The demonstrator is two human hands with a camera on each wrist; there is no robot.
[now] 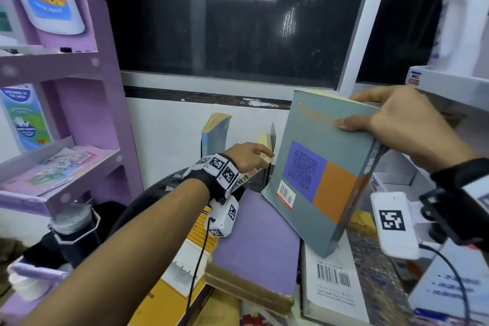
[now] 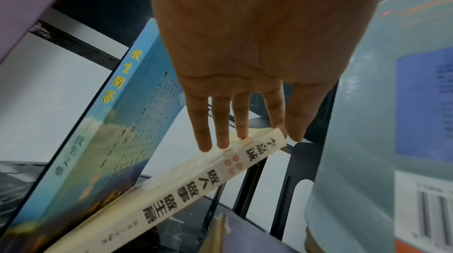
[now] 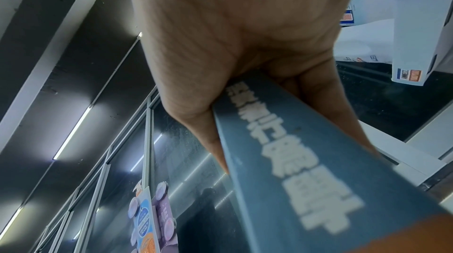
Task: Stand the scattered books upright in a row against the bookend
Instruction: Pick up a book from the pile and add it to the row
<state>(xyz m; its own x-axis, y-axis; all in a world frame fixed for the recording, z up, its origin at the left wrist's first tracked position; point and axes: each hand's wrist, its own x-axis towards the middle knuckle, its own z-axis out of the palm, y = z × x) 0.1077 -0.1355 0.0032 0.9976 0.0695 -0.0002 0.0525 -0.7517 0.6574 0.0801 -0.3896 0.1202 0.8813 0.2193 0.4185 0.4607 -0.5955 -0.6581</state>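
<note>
Books crowd a cluttered desk under a dark window (image 1: pixel 238 16), with a purple shelf unit (image 1: pixel 87 103) to the left of the black metal bookend (image 2: pixel 304 162) that stands at the back by the white wall.

Nearest, well in front of the bookend, a yellow spiral notebook (image 1: pixel 185 267) lies flat, and beside it a thick purple-covered book (image 1: pixel 258 243) and a white book with a barcode (image 1: pixel 333 280) lie flat too.

Above these, just right of the bookend, the right hand (image 1: pixel 397 124) grasps a large grey book (image 1: pixel 320 167) with blue and orange blocks on its cover; the thumb lies across the cover and the fingers wrap over the top edge. The book is tilted, its lower corner touching the white book. In the right wrist view the palm clamps its dark spine (image 3: pixel 294 160).

Closer to the bookend, the left hand (image 2: pixel 245 63) reaches in with straight, unclenched fingers (image 2: pixel 221 129), whose tips press on the top end of a cream paperback (image 2: pixel 186 189) that leans at a slant, its upper end just beside the bookend.

Left of the bookend, behind the cream paperback, a blue paperback (image 2: pixel 117 131) with yellow spine lettering stands tilted against the wall.
</note>
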